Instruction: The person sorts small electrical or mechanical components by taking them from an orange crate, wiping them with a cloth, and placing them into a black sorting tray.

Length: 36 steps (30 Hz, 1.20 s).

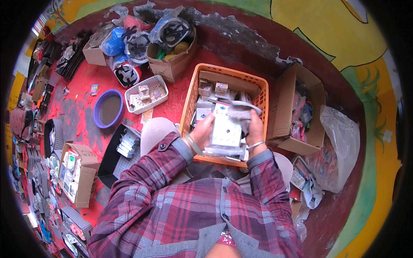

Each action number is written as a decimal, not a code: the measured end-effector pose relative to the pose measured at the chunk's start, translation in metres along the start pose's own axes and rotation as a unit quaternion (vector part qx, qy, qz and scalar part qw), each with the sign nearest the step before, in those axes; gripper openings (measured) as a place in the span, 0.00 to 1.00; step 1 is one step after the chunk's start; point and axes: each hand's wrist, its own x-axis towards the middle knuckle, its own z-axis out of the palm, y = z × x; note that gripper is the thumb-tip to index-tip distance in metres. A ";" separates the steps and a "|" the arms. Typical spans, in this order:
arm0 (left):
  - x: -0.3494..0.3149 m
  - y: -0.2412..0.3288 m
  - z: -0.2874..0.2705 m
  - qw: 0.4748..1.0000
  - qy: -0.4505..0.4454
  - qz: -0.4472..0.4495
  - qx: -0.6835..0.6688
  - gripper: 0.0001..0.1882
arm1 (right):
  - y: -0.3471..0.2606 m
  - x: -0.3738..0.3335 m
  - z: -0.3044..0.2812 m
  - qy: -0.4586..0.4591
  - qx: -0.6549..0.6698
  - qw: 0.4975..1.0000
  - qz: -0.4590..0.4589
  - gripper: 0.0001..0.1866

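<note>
The person wears a long-sleeved plaid shirt (180, 202) in dark red, grey and navy, with plain grey turned cuffs (183, 149), a grey collar (211, 236) and small dark buttons (224, 189) down the front. A pink patterned garment (226, 239) shows at the neck, and pale trousers (155, 134) cover the knees. A whitish bangle circles the left hand's (202, 134) wrist, a slim silvery one the right hand's (255, 130).

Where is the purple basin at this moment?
In the head view, the purple basin sits left of centre, immediately left of the small white basket, with a black container just below it in the picture.
</note>
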 end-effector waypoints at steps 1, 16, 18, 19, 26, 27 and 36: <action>-0.001 0.005 -0.004 1.000 0.018 0.001 -0.008 0.25 | 0.000 0.003 -0.004 0.011 0.200 0.978 0.053 0.21; -0.002 -0.012 -0.016 0.931 -0.023 0.211 0.298 0.24 | -0.022 -0.065 0.047 -0.251 -0.403 0.777 -0.414 0.32; -0.008 -0.014 -0.004 0.961 -0.028 0.153 0.227 0.23 | -0.010 -0.062 0.045 -0.210 -0.408 0.785 -0.416 0.31; -0.011 -0.011 0.001 0.979 -0.017 0.096 0.180 0.22 | -0.003 -0.061 0.045 -0.189 -0.410 0.789 -0.417 0.31; 0.002 -0.019 0.002 0.635 -0.166 0.170 0.735 0.21 | -0.010 -0.046 0.038 -0.094 -0.251 0.920 -0.286 0.10; 0.002 -0.020 -0.001 0.662 -0.171 0.210 0.699 0.22 | 0.000 -0.038 0.034 -0.084 -0.241 0.930 -0.264 0.10; -0.018 0.019 0.007 0.984 -0.043 0.143 0.097 0.24 | 0.013 0.003 -0.007 -0.034 0.319 0.940 0.115 0.20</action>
